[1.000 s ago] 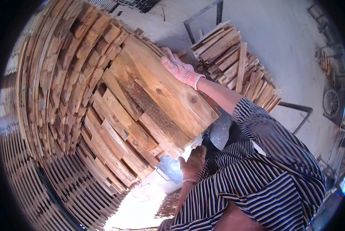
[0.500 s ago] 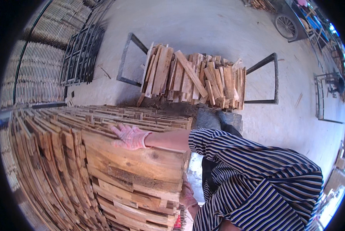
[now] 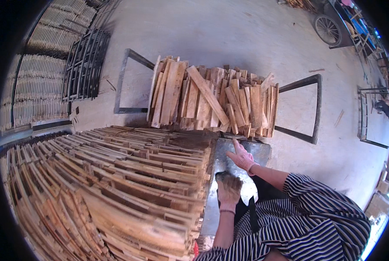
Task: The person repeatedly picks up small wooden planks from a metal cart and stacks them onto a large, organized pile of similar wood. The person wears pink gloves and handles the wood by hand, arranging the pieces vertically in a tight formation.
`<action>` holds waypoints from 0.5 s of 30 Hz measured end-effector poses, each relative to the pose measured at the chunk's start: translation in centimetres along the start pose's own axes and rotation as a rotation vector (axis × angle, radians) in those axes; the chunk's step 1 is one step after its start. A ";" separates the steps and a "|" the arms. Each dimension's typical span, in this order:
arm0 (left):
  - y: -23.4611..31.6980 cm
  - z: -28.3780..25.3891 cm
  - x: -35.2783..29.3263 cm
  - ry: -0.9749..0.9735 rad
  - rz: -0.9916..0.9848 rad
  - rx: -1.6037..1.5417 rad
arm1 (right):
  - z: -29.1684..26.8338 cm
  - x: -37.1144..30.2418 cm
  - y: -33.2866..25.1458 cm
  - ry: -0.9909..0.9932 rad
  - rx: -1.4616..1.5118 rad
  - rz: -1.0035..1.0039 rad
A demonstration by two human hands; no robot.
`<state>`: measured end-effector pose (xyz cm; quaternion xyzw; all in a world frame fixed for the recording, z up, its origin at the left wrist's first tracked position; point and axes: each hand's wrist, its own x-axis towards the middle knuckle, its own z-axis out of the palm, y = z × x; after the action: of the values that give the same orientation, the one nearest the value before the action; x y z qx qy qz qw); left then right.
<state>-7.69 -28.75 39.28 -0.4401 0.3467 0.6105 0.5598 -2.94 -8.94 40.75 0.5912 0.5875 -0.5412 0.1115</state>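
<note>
My right hand (image 3: 241, 157), in a pale pink glove, reaches over a grey metal plate (image 3: 260, 151). Its fingers are stretched out, with nothing seen in them. Nearer to me, my left hand (image 3: 227, 196) hovers beside the right edge of a large stack of wooden slats (image 3: 159, 174). Motion smears its fingers; a dark and brown patch lies at their tips, and I cannot make out what it is. Just beyond the right hand, a pile of loose, uneven wooden slats (image 3: 212, 98) sits on a dark metal frame (image 3: 318, 108).
Dark metal racks (image 3: 88, 65) stand at the far left by tall stacked slats (image 3: 42, 76). A cart wheel (image 3: 327, 29) shows at the far right. Another frame (image 3: 360, 115) stands at the right on the concrete floor (image 3: 299, 48).
My right hand has left the top of the slat stack and moved right, over the metal plate. My left hand has come up from the stack's side into fuller view. The view has shifted slightly.
</note>
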 end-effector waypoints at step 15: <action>38.8 7.2 42.7 0.677 1.057 1.227 | 5.9 36.6 10.3 0.069 -0.176 -0.020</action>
<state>-46.50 -11.15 -0.23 -0.0007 0.9199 0.3321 0.2087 -7.63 4.57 5.03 0.5914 0.6422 -0.4678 0.1373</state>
